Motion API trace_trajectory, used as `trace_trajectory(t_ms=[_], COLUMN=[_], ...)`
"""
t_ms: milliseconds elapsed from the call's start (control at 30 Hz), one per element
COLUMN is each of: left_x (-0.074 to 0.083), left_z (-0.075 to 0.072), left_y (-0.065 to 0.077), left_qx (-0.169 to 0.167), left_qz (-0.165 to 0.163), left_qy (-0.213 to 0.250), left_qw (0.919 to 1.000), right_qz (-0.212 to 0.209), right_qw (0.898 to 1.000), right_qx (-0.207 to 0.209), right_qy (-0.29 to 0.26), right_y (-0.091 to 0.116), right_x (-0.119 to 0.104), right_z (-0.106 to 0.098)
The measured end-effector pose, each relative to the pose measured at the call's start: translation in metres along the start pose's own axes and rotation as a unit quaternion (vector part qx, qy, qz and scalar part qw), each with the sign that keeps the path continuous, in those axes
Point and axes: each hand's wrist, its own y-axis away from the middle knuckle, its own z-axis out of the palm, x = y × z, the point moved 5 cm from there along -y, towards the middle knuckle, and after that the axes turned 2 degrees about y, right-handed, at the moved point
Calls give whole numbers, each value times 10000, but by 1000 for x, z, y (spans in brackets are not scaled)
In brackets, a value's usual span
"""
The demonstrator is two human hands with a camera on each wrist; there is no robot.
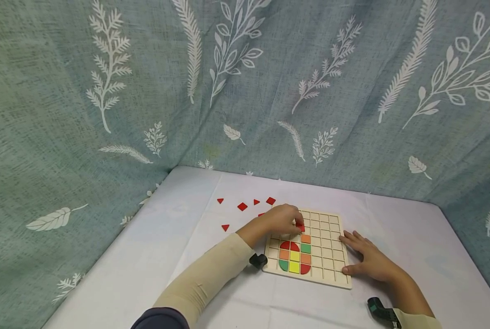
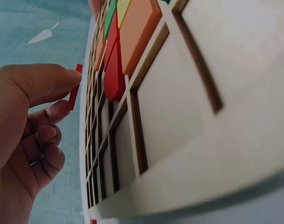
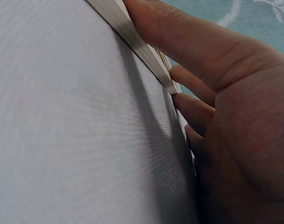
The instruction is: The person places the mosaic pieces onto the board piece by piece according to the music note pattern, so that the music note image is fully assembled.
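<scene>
A pale wooden grid board (image 1: 327, 256) lies on the table, its left part partly filled with red, orange, yellow and green tiles. My left hand (image 1: 285, 220) is over its upper left area and pinches a thin red tile (image 2: 75, 88) between thumb and fingertip. The left wrist view shows this tile held on edge, beside the board's grid, the other fingers loosely curled. Against the board's right edge rests my right hand (image 1: 370, 258), fingers spread. In the right wrist view its thumb (image 3: 179, 32) lies at the board's side.
Left of the board, several loose red pieces lie on the white cloth, among them a red square (image 1: 242, 207) and a red triangle (image 1: 225, 227). A green leaf-patterned curtain (image 1: 245, 91) rises behind the table.
</scene>
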Motion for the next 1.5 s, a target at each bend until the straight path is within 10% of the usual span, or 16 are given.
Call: trace_trajectory(t_ms=[1500], left_x=[5], left_z=[17], left_y=[-21], left_qx=[-394], left_qz=[71], left_qy=[105], left_qw=[9991], right_qz=[-68], right_qw=[9999], right_qx=[38], right_qy=[-66], right_y=[-1], right_x=[5], right_z=[1])
